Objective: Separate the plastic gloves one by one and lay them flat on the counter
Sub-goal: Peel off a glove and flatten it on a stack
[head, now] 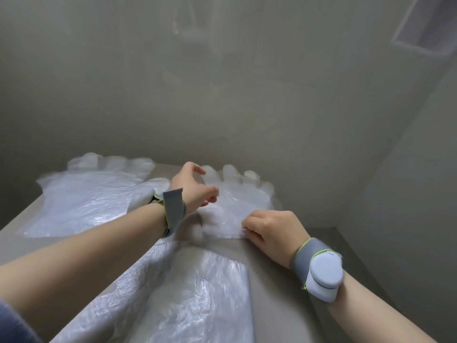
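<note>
Plastic glove (237, 203) laid between hands, long axis pointed away; its cuff pinched by right hand (270, 229); left hand (194, 190) grip blurred, cannot be told.

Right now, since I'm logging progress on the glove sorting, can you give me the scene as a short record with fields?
surface: grey counter
far-left glove: lying flat, no hand on it
middle glove: being handled by both hands
right hand: pinches the middle glove's cuff edge
left hand: on the middle glove's left side; grip blurred
near gloves: crinkled clear plastic nearest the camera, layers overlapping, count unclear
</note>
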The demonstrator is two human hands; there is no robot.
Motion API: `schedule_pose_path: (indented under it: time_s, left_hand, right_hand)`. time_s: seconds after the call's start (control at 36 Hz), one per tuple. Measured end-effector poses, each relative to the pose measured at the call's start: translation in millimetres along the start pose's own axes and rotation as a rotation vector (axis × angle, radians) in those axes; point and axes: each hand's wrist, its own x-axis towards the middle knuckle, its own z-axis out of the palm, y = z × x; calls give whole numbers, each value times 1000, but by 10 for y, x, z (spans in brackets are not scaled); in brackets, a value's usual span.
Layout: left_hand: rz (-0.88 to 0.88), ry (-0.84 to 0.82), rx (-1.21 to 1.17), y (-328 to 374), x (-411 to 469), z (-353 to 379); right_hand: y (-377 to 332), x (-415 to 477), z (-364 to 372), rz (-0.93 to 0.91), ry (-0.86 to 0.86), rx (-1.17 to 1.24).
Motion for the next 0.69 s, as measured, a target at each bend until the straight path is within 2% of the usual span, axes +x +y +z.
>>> schedule_pose_path:
  time_s: [0.25, 0.69]
  left_hand:
    - [227, -12, 397, -80, -23, -170]
    - [246, -29, 745, -137, 9, -175]
  right_hand:
    - [107, -91, -12, 103, 26, 61]
    - [137, -39, 97, 170, -12, -89]
